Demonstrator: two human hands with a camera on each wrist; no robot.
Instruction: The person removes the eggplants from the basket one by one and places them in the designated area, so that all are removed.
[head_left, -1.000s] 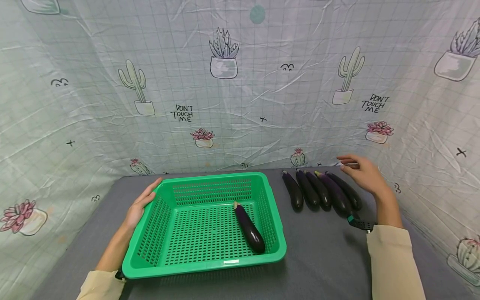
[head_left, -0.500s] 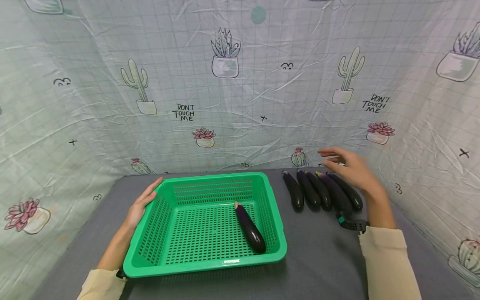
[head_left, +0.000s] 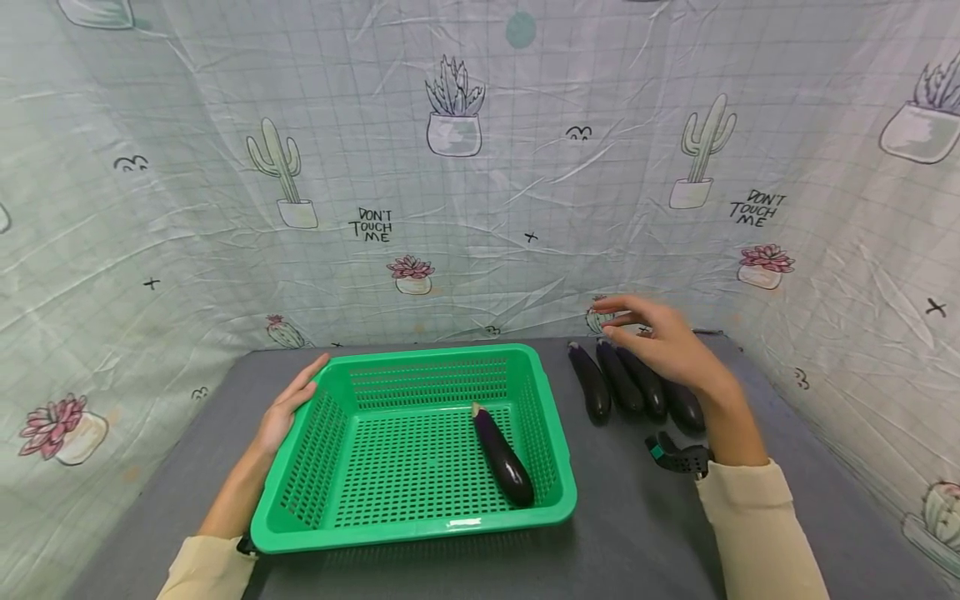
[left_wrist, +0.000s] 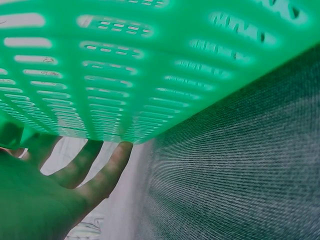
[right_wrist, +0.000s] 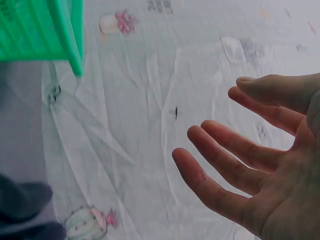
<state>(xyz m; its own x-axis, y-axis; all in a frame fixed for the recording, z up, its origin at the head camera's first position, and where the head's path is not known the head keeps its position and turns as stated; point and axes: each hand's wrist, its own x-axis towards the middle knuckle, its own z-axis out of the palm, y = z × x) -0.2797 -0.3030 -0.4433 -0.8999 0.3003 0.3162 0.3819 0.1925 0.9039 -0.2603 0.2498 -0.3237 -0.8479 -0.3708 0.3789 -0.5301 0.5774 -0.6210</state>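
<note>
My left hand [head_left: 281,417] lies along the left side of a green plastic basket [head_left: 412,539], its thumb at the rim. In the left wrist view, the left fingers [left_wrist: 107,175] reach straight along the outside of the slotted wall. One dark purple eggplant [head_left: 501,457] lies in the right part of the basket. Several more eggplants [head_left: 591,385] lie side by side on the grey table to the right. Above them hovers my right hand [head_left: 663,342], fingers spread and slightly bent, holding nothing. It hides the stem ends of some eggplants.
Grey cloth covers the table [head_left: 615,525]. A pale curtain [head_left: 487,192] with cactus prints hangs behind and at both sides. A black strap [head_left: 678,457] with a green tip sits at the right wrist.
My right hand has moved left across the row of eggplants, from its right end toward the middle. The left hand, the basket and the eggplants stay in place.
</note>
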